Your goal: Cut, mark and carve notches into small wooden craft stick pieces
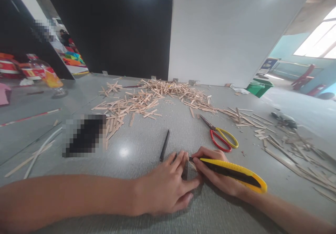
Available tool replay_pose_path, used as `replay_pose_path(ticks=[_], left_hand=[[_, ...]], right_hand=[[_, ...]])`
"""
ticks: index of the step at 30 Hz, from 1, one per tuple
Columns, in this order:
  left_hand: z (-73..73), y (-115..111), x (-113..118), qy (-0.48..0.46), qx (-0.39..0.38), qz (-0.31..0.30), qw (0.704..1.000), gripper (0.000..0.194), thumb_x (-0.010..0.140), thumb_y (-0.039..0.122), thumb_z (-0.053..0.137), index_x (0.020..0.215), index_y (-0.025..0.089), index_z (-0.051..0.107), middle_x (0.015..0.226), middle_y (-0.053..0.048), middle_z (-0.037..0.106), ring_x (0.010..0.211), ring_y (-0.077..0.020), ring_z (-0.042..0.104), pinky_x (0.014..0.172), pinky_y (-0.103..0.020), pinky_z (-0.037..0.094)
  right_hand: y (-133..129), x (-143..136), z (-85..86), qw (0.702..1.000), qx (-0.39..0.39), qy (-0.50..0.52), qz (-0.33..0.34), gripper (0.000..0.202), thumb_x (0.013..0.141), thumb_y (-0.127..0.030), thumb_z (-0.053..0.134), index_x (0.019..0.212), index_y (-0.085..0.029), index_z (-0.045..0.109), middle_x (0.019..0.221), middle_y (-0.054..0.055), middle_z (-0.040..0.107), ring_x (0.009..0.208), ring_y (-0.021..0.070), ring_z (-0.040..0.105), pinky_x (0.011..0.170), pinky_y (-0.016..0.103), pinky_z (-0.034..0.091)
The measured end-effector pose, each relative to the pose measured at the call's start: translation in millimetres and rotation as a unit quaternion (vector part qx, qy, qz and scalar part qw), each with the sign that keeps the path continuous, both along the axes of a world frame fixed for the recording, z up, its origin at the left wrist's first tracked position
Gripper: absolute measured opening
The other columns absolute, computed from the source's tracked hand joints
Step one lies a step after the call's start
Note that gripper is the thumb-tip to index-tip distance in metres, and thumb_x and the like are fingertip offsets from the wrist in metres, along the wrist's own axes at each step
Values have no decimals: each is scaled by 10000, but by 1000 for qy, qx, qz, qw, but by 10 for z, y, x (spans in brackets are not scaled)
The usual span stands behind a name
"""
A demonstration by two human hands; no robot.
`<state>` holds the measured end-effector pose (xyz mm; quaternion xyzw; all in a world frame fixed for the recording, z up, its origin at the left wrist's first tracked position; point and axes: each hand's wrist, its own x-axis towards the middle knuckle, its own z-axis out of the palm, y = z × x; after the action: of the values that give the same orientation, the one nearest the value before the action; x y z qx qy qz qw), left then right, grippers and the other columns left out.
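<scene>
Nearest, the left hand (168, 185) lies palm down on the grey tabletop (139, 160), its fingers spread and its fingertips meeting near the right hand; whether they pinch anything cannot be told. Just to its right, the right hand (219, 182) is closed around a yellow-and-black utility knife (237, 172). The knife's long axis runs aslant, the broad butt toward the near right and the blade end pointing left and slightly far, close to the left fingertips. A thin wooden sliver (193, 164) shows between the hands by the blade end, partly hidden.

A little farther, a slim black pen-like tool (165, 145) lies just beyond the left hand, its long axis running near to far, the far end leaning right. Right of it, scissors (219, 136) rest with red and yellow handles nearer and their blades pointing far left. Long wooden strips (286, 160) lie strewn at the right, while a white cable (39, 153) curves at the left.

Beyond, short wooden sticks (147, 99) spread in a loose heap before a black panel (118, 27) and a pale panel (223, 31). Far right stands a green bin (258, 88).
</scene>
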<state>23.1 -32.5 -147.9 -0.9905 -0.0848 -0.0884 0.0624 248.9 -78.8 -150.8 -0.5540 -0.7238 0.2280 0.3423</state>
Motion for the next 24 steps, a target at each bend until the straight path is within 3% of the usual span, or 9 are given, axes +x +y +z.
replay_pose_path(ticks=[24], left_hand=[[13,-4,-9,4,-29,2,1000,503,1055,438,462,1498,204,501,1497,-268,543,1416,-449,493,1101,-560,406]], right_hand=[[10,-17,10,1000,-25,19,1,323,1053,-445,505,818,-240,592,715,-17,612,682,183,535,707,362,401]])
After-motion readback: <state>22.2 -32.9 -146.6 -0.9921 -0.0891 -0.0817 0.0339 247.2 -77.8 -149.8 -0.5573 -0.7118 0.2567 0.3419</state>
